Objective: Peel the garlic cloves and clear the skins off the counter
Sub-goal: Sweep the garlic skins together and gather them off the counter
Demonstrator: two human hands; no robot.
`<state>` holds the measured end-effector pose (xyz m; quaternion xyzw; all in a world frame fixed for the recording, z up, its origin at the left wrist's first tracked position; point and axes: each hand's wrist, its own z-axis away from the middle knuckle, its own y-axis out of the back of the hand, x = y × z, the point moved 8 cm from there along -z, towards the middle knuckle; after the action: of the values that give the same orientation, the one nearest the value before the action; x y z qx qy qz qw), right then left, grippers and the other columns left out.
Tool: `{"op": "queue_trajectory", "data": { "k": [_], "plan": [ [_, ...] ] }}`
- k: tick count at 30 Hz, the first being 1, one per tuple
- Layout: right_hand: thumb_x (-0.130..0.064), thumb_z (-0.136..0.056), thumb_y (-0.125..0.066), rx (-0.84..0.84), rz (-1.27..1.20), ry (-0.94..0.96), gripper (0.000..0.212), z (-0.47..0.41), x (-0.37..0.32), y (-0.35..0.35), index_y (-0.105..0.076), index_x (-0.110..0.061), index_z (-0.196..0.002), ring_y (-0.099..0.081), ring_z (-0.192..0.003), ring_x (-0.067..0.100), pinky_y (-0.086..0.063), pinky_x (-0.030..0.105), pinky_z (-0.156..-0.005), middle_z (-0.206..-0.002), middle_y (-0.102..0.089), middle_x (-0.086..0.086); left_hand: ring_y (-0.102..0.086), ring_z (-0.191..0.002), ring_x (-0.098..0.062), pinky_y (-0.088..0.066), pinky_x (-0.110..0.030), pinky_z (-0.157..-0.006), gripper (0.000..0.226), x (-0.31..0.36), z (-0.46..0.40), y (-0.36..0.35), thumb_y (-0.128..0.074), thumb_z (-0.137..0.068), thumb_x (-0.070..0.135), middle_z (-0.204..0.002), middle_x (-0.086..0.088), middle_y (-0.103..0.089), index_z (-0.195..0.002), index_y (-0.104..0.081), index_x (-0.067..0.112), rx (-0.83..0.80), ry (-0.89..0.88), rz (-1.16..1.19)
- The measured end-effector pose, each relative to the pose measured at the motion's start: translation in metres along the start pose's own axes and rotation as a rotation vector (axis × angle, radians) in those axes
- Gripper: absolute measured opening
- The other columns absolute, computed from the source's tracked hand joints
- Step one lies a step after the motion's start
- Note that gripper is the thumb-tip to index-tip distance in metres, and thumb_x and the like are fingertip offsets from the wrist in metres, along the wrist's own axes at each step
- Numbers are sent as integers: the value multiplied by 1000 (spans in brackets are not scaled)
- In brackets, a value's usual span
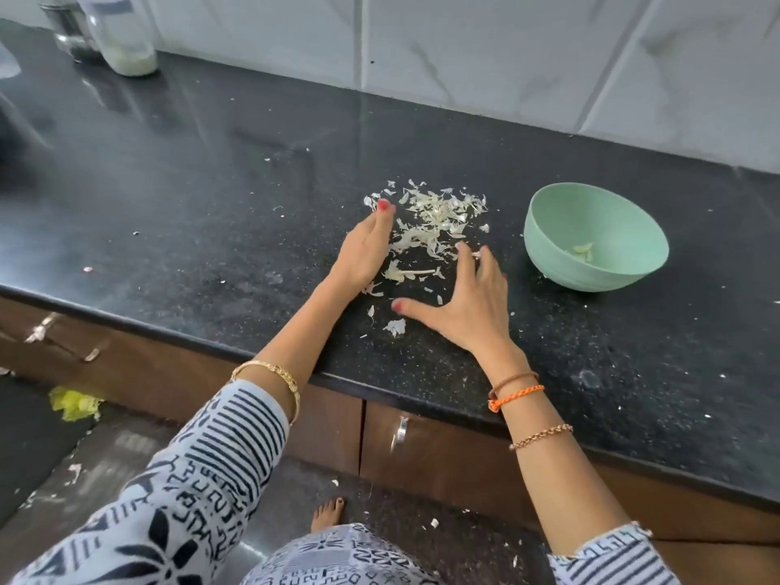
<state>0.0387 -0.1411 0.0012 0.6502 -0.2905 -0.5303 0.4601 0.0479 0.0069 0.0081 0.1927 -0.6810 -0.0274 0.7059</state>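
Skins (434,221) papery, white, scattered on counter (211,213); left hand (367,251), right hand (468,301) flat, fingers straight.

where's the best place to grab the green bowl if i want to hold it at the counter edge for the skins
Grip the green bowl by its near rim, thumb inside and fingers outside, coming from the front with the right hand. It sits upright and open, its thin rim is free all round, and the peeled cloves lie low inside.

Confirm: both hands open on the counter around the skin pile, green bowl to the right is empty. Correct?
Not quite. In the head view the green bowl holds a few peeled cloves. The rest stands: left hand and right hand lie open on the counter around the skin pile.
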Motion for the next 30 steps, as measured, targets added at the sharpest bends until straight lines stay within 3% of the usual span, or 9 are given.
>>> {"op": "queue_trajectory", "data": {
  "k": [3,8,10,12,16,19,22,25,30],
  "plan": [
    [-80,-52,-62,-40,51,44,133,2,-13,-9,0,-14,-149,7,-143,32,-2,42,-116,-154,11,21,-32,-137,-20,-24,-34,-111,67,7,-16,-10,-2,-99,47,-149,-7,-33,-142,-33,8,-62,59,339],
    [-85,-53,-53,66,93,3,131,-16,-23,-15,-1,-13,-149,4,-141,41,-5,46,-115,-152,13,25,-37,-132,-17,-23,-30,-108,59,4,-50,16,-9,-101,42,-142,-5,-45,-136,-45,12,86,5,154],
    [-84,-57,-52,126,72,-93,127,-37,-17,-11,-3,-10,-148,1,-140,44,-6,48,-114,-152,9,28,-47,-115,-13,-30,-21,-98,52,-5,-62,20,-12,-101,42,-120,6,-57,-118,-56,19,85,7,107],
    [-82,-59,-54,174,45,-197,126,-60,-7,-4,-5,-9,-148,-2,-139,46,-6,49,-114,-152,6,29,-43,-90,-4,-31,-6,-77,34,-10,-72,23,-16,-102,39,-87,20,-45,-85,-45,34,125,-12,39],
    [-81,-59,-56,193,8,-264,124,-103,9,2,-8,-10,-148,-3,-141,43,-6,48,-114,-153,3,27,-39,-85,1,-29,-15,-76,30,-6,-89,16,-21,-103,34,-78,22,-34,-74,-27,40,100,-58,9],
    [-79,-62,-55,218,-29,-221,117,-133,13,8,-14,-9,-147,-14,-140,36,-14,44,-114,-152,-13,24,-33,-70,12,-30,-4,-68,31,0,-105,10,-22,-103,34,-73,21,-31,-72,-24,39,81,-87,-35],
    [-69,-75,-54,154,-50,-53,96,-159,2,10,-25,-9,-145,-30,-135,28,-22,38,-111,-147,-34,14,-43,-81,7,-34,-12,-79,27,-1,-120,11,-23,-103,34,-82,22,-43,-84,-41,38,93,-104,-7],
    [-56,-85,-54,10,-10,123,69,-168,-13,-3,-39,-19,-141,-27,-138,24,-19,33,-111,-148,-36,5,-45,-124,-14,-32,-25,-104,47,-6,-127,14,-20,-102,37,-134,0,-52,-131,-49,13,92,-78,90],
    [-22,-91,-58,17,-146,240,32,-153,-24,-7,-62,-17,-123,-49,-124,16,-30,20,-100,-134,-54,-1,-47,-125,-17,-32,-30,-108,51,-11,-130,9,-18,-102,40,-135,-7,-52,-135,-45,12,47,-97,67]
  ]
}}
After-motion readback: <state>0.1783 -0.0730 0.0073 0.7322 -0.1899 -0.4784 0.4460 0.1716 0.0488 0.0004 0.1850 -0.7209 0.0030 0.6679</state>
